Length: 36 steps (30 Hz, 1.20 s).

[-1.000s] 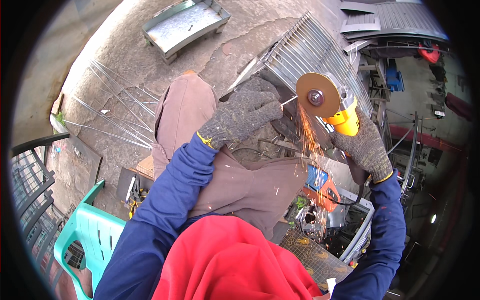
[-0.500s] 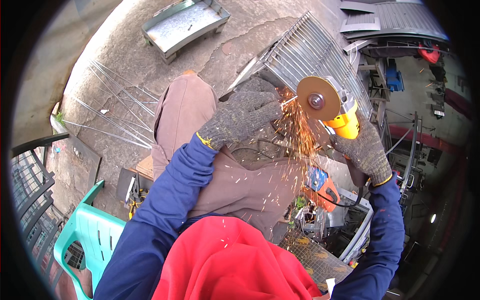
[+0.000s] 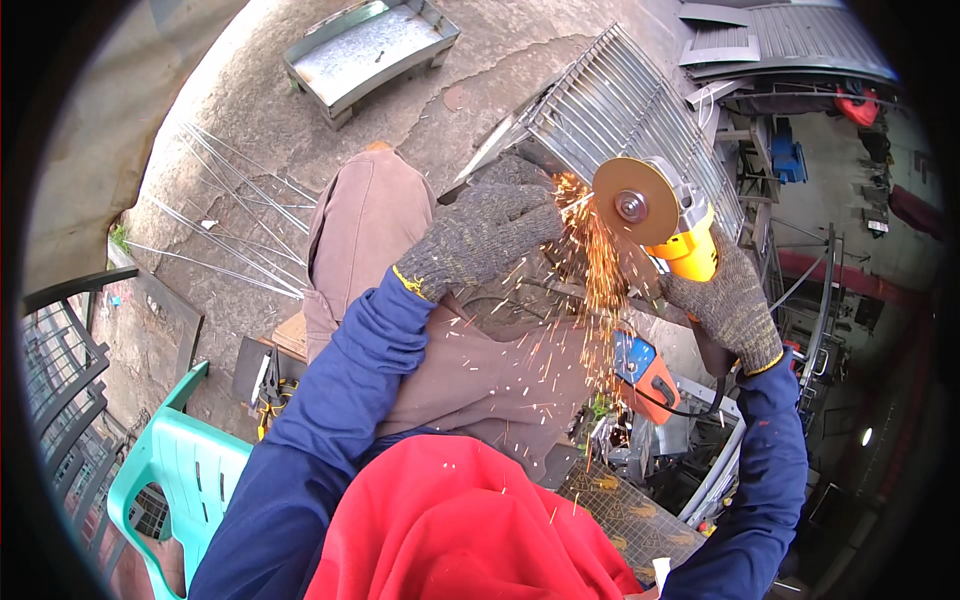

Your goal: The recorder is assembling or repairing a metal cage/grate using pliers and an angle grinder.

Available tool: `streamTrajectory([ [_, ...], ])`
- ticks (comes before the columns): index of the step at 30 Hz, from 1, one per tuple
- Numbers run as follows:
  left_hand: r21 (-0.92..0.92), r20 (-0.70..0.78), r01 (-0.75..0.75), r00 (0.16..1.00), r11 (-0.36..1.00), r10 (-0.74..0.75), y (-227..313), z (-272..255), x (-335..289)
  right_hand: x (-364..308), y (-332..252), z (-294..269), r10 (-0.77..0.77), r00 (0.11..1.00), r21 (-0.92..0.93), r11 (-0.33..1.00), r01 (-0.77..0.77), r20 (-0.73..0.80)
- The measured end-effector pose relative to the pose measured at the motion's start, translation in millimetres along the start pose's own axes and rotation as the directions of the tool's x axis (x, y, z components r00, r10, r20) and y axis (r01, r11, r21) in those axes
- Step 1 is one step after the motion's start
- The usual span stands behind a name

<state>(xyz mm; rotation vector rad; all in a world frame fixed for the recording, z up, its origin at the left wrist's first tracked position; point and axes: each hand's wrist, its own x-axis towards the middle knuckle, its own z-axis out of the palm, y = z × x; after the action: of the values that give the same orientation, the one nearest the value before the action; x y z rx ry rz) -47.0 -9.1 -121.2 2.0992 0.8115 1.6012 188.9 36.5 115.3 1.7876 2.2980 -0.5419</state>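
Note:
My right hand (image 3: 722,300), in a dark knitted glove, is closed around the yellow body of an angle grinder (image 3: 690,252). The grinder's brown cutting disc (image 3: 630,185) faces up toward me. Bright orange sparks spray from its left edge, down over my thigh. Also gloved, my left hand (image 3: 490,235) is closed just left of the disc. A short end of a thin metal rod (image 3: 576,202) shows between its fingers and the disc, partly lost in the sparks. Behind both hands leans a grille of parallel metal bars (image 3: 625,105).
Loose thin metal rods (image 3: 225,235) lie on the ground at left. A shallow metal tray on legs (image 3: 375,55) stands at the far side. Beside my leg is an orange and blue machine (image 3: 645,378) with a black cable. A green plastic chair (image 3: 190,465) is at lower left.
The spark stream has grown denser and brighter beside the disc. The grinder has shifted very slightly; my left hand keeps nearly the same place.

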Motion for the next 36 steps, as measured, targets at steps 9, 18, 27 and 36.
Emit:
streamTrajectory([
  [9,0.102,-0.075,-0.055,0.995,0.993,0.063,1,-2,1,-1,-2,-1,0.013,1.0,0.007,1.0,-0.013,0.01],
  [18,-0.038,0.054,0.149,0.988,0.988,-0.147,7,-6,-1,-1,15,0,-0.053,0.998,0.023,0.998,0.053,-0.026],
  [27,0.126,0.068,-0.066,0.996,0.99,0.057,14,-4,-7,-44,35,-21,0.124,0.963,0.774,0.623,0.114,-0.241],
  [36,-0.1,0.388,0.504,0.814,0.858,-0.433,31,-1,-4,-105,43,1,0.449,0.857,0.907,0.419,0.048,-0.253],
])
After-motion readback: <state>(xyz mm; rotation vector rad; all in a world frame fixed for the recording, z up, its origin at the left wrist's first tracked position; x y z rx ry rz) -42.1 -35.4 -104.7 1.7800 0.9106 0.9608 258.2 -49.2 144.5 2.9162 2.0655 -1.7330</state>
